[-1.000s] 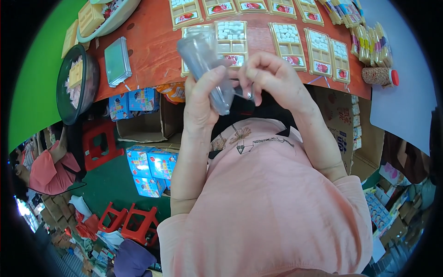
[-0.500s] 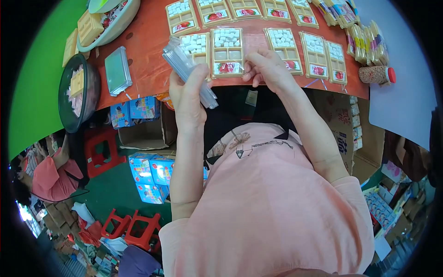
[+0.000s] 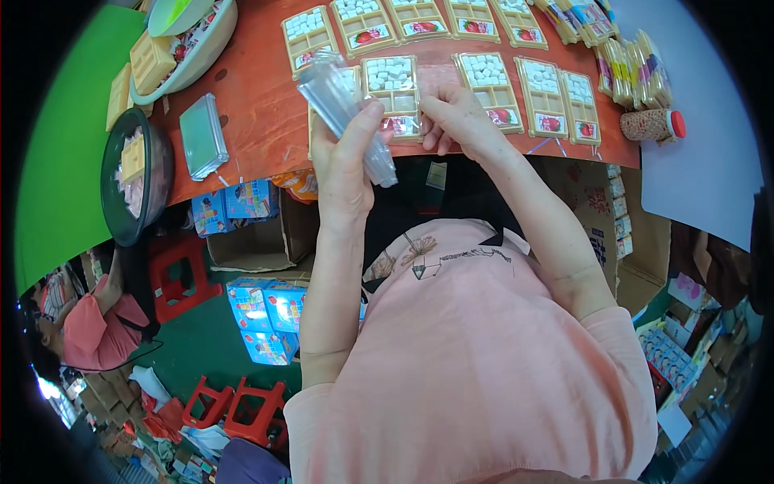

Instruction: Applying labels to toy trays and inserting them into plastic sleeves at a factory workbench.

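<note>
My left hand (image 3: pixel 347 165) is closed round a stack of clear plastic lids (image 3: pixel 334 93), held tilted above the table's near edge. The stack partly covers a cream tray behind it. Beside it lies another cream tray (image 3: pixel 390 74) with white cubes in its top compartment and a strawberry-printed packet at the bottom, which my left hand partly hides. At that tray's right edge is my right hand (image 3: pixel 459 119), fingers curled together; whatever they pinch is hidden. To the right, a similar tray (image 3: pixel 485 71) lies close to my right hand.
More filled trays (image 3: pixel 363 24) line the red table (image 3: pixel 258 105). On the left are a stack of clear lids (image 3: pixel 203 137), a black bowl (image 3: pixel 165 165) and a white basin (image 3: pixel 218 48). Wrapped packs (image 3: pixel 633 73) and a red-capped jar (image 3: pixel 649 124) stand right. Cartons (image 3: pixel 266 242) sit below.
My left hand has moved right with the lids, now covering the lower part of the middle tray. My right hand stays at that tray's right edge, its fingers curled closer. The view has shifted slightly.
</note>
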Demonstrator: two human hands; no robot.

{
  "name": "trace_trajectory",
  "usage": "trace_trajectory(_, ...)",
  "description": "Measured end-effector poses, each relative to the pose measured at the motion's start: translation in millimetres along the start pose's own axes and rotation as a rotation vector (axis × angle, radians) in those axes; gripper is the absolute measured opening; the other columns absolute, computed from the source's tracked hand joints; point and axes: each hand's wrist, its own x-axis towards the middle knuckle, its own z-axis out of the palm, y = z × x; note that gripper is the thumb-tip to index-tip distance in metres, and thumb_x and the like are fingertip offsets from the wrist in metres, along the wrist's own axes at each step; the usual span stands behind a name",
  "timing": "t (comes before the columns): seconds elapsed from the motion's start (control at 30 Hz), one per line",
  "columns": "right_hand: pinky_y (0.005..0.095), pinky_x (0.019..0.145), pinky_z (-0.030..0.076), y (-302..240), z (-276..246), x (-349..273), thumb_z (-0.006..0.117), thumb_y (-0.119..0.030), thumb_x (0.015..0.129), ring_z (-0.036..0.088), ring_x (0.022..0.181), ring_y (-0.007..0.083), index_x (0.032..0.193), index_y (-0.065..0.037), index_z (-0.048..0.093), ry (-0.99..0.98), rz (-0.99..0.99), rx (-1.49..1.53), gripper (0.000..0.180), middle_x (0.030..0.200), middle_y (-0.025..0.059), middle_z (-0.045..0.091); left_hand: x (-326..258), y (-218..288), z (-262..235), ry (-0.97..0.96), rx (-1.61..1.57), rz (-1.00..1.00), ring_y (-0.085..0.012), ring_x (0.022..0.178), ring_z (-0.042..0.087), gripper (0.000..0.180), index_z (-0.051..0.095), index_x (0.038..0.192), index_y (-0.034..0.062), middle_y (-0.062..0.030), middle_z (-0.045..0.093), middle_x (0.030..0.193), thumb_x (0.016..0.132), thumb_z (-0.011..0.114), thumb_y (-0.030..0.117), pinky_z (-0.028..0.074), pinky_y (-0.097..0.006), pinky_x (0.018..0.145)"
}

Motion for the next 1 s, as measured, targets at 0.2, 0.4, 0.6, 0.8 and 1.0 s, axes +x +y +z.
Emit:
trace_trajectory(0.2, 0.0224, 0.037, 0.047, -7, -1, -4, 0.056, -0.022, 0.093, 0.066, 0.054, 0.0129, 0.090, -0.001, 0.057, 0.037, 0.010, -0.094, 0.021, 0.071, 0.0071, 0.065, 19, -5, 4, -0.073, -0.025, -0.079, -0.0101, 0.085, 0.064, 0.049, 0.052, 0.123, 0.0014, -0.0062, 0.062, 0.105, 0.085, 0.077, 0.018, 0.056, -0.024, 0.067)
trace_trajectory(0.4, 0.0364, 0.047, 0.053, 2, -2, 1, 0.060, -0.021, 0.094, 0.067, 0.053, 0.0275, 0.096, 0.001, 0.058, 0.316, -0.468, -0.750, 0.022, 0.068, 0.0119, 0.067, 23, -5, 5, -0.077, 0.003, -0.102, -0.0100, 0.084, 0.063, 0.050, 0.051, 0.125, 0.0022, -0.0057, 0.062, 0.105, 0.085, 0.078, 0.018, 0.057, -0.024, 0.066)
trace_trajectory(0.6, 0.0457, 0.078, 0.053, -8, 20, 35, 0.064, -0.018, 0.090, 0.065, 0.084, 0.0387, 0.103, 0.001, 0.061, 0.538, -1.043, -1.043, 0.023, 0.095, 0.0168, 0.066, 23, -7, 4, -0.057, -0.024, -0.092, -0.0099, 0.086, 0.064, 0.051, 0.051, 0.127, 0.0030, -0.0049, 0.062, 0.105, 0.086, 0.077, 0.018, 0.058, -0.025, 0.066)
trace_trajectory(0.8, 0.0467, 0.097, 0.045, 10, 47, 65, 0.062, -0.024, 0.093, 0.057, 0.112, 0.0357, 0.117, 0.002, 0.061, 0.528, -0.961, -1.109, 0.036, 0.115, 0.0199, 0.061, 18, -12, -1, -0.033, -0.079, -0.072, -0.0099, 0.091, 0.063, 0.050, 0.051, 0.128, 0.0038, -0.0045, 0.061, 0.106, 0.087, 0.076, 0.018, 0.058, -0.026, 0.067)
trace_trajectory(1.0, 0.0454, 0.104, 0.043, 14, 16, 60, 0.063, -0.031, 0.094, 0.053, 0.125, 0.0342, 0.125, -0.001, 0.062, 0.403, -1.096, -1.272, 0.043, 0.130, 0.0180, 0.059, -3, -20, 6, 0.020, 0.013, 0.031, -0.0117, 0.092, 0.061, 0.050, 0.051, 0.126, 0.0016, -0.0055, 0.061, 0.108, 0.088, 0.077, 0.021, 0.053, -0.028, 0.078)
